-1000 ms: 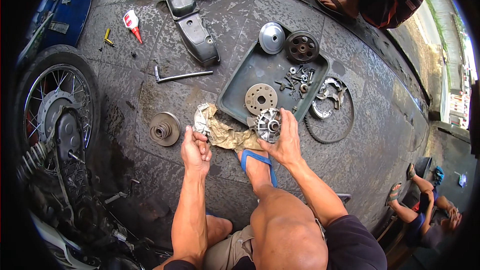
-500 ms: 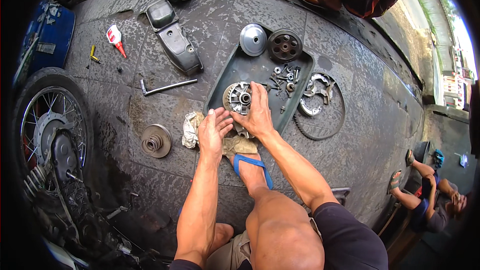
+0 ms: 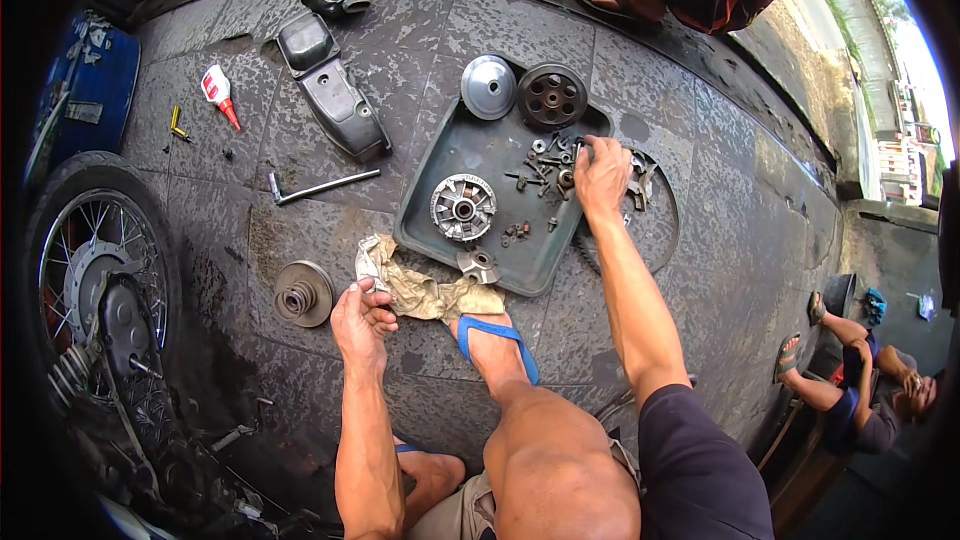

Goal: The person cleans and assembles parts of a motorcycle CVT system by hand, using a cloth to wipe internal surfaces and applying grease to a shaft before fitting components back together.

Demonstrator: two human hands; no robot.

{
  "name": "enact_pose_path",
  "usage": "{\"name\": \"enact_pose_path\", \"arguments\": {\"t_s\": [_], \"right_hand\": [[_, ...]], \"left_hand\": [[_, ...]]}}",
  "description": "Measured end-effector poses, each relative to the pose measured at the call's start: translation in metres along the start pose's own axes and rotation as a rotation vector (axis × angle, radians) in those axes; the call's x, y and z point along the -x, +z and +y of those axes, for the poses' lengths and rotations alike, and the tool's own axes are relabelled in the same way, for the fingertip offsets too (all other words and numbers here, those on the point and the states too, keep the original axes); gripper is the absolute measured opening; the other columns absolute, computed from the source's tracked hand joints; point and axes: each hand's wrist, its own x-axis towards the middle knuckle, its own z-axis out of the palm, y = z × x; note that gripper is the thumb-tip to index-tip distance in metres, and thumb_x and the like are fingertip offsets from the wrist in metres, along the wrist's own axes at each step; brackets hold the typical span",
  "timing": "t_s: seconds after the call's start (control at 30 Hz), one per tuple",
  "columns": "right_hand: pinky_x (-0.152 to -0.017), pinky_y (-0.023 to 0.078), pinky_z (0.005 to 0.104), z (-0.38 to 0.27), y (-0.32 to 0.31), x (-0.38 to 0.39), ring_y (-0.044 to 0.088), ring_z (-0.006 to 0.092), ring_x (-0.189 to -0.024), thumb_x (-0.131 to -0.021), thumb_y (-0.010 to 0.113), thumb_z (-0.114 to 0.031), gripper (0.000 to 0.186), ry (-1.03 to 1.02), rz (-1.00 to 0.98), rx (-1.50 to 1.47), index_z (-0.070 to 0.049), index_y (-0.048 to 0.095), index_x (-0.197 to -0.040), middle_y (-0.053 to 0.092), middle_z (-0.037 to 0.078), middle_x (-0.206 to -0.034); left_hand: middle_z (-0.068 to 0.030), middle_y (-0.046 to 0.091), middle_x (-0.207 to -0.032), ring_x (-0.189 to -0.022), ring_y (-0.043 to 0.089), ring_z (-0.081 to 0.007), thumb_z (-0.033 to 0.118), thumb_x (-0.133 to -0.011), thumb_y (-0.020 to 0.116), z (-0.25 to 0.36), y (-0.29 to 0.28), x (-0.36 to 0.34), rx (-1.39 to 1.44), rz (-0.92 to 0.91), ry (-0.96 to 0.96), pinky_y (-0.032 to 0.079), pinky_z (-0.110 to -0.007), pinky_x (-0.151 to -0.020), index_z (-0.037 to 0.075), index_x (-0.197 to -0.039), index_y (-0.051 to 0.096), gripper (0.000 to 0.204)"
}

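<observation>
My right hand point(image 3: 603, 178) reaches over the right rim of a dark green tray point(image 3: 420, 202), fingers bent down beside loose bolts and nuts point(image 3: 545, 165); its fingertips are hidden. My left hand point(image 3: 362, 325) is held with loosely curled fingers and nothing visible in them, just by a crumpled, stained cloth point(image 3: 425, 298). Inside the tray lies a finned round pulley half point(image 3: 463, 208), showing its ribs and centre hole. A small metal bracket-like part point(image 3: 478, 266) sits at the tray's near edge by the cloth. Small brown pieces point(image 3: 517, 231) lie to the pulley's right.
At the tray's far end are a silver disc point(image 3: 488, 87) and a dark holed drum point(image 3: 553, 96). A belt point(image 3: 672, 240) lies to the right. Leftward are a spring-centred pulley point(image 3: 304, 294), a wrench point(image 3: 325, 186), a black cover point(image 3: 335, 95) and a motorcycle wheel point(image 3: 100, 250). Other people are near.
My right hand has left the finned pulley and moved right to the bolts. My left hand has drawn back left and nearer, its fingers more curled. The pulley now lies uncovered.
</observation>
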Motion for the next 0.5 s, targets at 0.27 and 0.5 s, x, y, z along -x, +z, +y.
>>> {"name": "enact_pose_path", "arguments": {"t_s": [0.27,0.5], "right_hand": [[-0.085,0.047,0.0442,0.016,0.012,-0.039,0.060,0.0303,-0.100,-0.082,0.068,-0.018,0.013,-0.300,-0.363,0.299,-0.012,0.072,-0.093,0.068,0.007,-0.097],[-0.056,0.052,0.0297,0.043,0.001,-0.048,0.062,0.0162,-0.067,-0.089,0.056,-0.009,0.013,0.466,-0.357,-0.771,-0.003,0.066,-0.095,0.067,0.009,-0.088]], "left_hand": [[-0.0090,0.066,-0.079,-0.054,0.062,-0.0134,0.031,-0.104,0.049,0.006,0.005,0.000,-0.006,0.019,0.008,0.053,-0.026,-0.047,-0.004,-0.118,0.056,0.038],[-0.0094,0.066,-0.080,-0.055,0.062,-0.0138,0.030,-0.105,0.049,0.005,0.001,0.001,0.012,-0.002,0.001,0.054,-0.026,-0.048,-0.004,-0.119,0.056,0.038]]}}
